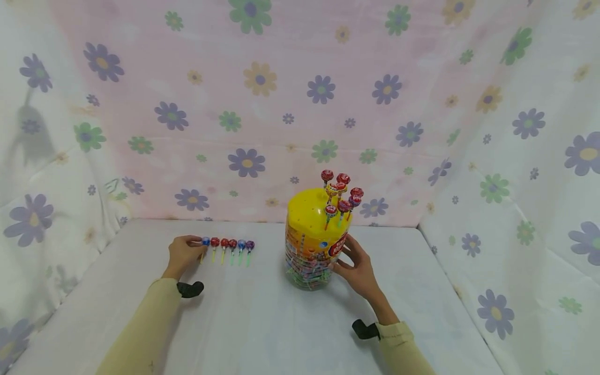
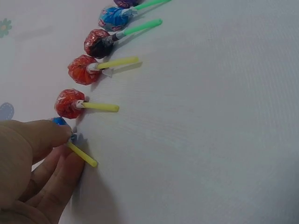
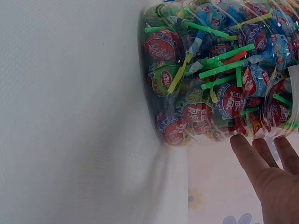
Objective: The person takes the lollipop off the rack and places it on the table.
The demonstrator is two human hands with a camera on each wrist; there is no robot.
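Observation:
My left hand pinches a blue-wrapped lollipop with a yellow stick between thumb and fingers, at the left end of a row on the table. Beside it lie several more lollipops, among them a red one, another blue one and a purple one. My right hand rests with extended fingers against the side of a clear plastic jar with a yellow lid. Wrapped lollipops fill the jar. Several red-wrapped lollipops stand upright in holes on the lid's right part.
A white cloth covers the table. Behind it hangs a pink flowered curtain, with white flowered cloth at the sides. Small dark holes mark the rest of the yellow lid. Black straps sit around both wrists.

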